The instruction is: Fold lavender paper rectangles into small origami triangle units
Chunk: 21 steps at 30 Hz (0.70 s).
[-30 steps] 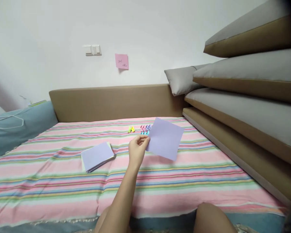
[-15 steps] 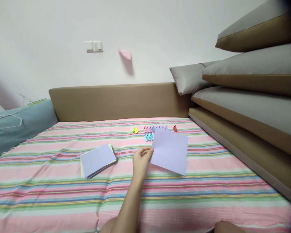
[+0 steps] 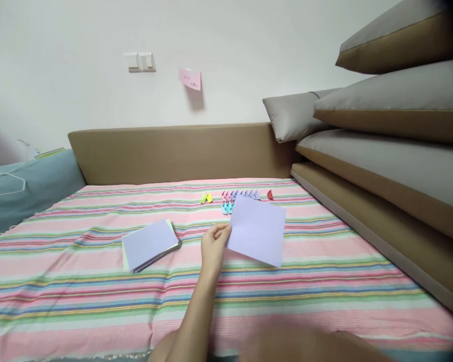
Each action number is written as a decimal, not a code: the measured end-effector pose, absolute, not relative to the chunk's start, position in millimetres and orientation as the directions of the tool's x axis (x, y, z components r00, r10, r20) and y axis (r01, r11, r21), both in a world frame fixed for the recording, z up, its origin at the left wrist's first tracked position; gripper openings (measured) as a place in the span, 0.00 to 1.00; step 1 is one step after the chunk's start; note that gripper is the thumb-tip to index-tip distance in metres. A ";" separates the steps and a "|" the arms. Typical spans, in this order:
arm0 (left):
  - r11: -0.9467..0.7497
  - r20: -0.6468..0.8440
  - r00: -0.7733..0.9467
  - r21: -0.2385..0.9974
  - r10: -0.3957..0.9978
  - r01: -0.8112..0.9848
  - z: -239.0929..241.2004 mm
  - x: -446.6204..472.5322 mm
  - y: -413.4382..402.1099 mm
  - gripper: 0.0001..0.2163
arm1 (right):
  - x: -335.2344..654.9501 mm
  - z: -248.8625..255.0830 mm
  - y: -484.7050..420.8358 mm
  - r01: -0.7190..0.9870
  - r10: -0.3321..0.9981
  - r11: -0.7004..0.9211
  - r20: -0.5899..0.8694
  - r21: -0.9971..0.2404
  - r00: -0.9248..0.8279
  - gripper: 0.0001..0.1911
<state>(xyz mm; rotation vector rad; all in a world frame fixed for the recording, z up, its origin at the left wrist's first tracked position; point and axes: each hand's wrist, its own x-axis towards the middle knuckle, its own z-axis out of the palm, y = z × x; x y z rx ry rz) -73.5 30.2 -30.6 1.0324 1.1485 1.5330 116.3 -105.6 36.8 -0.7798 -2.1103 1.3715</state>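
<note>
My left hand (image 3: 214, 242) pinches the left edge of a square sheet of lilac paper (image 3: 257, 230) between thumb and fingers. The sheet is held above the bedspread, tilted toward me. It partly covers rows of small folded paper pieces: pink and purple ones (image 3: 245, 194) behind and light blue ones (image 3: 227, 207) in front. To the left lies a stack of coloured paper (image 3: 150, 245) with a lilac sheet on top. At the bottom edge, a smeared skin-toned shape (image 3: 287, 344) may be my right hand or forearm; no fingers can be made out.
A striped bedspread (image 3: 324, 296) covers the surface. Two yellow folded pieces (image 3: 206, 198) and a red one (image 3: 270, 194) stand farther back. Stacked grey and brown cushions (image 3: 385, 146) rise on the right, a brown headboard (image 3: 173, 156) behind. A pink note (image 3: 190, 79) hangs on the wall.
The blurred skin-toned shape has come in at the bottom edge. My left hand still holds the lilac sheet, and the whole view has shifted slightly.
</note>
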 end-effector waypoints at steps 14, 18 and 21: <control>-0.007 -0.006 -0.086 0.990 0.996 -0.144 -34.6 -68.4 25.6 0.13 | 142.5 -38.3 25.6 -0.156 0.988 -0.023 -0.046 -0.987 0.149 0.32; 0.096 -0.089 0.058 0.987 0.994 -0.131 -35.2 -61.8 19.9 0.16 | 146.5 -36.2 18.1 -0.141 0.998 -0.028 -0.035 -0.990 0.042 0.20; 0.140 -0.128 0.092 0.981 0.987 -0.138 -34.8 -61.6 17.6 0.17 | 152.9 -30.6 12.0 -0.099 0.991 -0.105 -0.095 -0.990 -0.096 0.19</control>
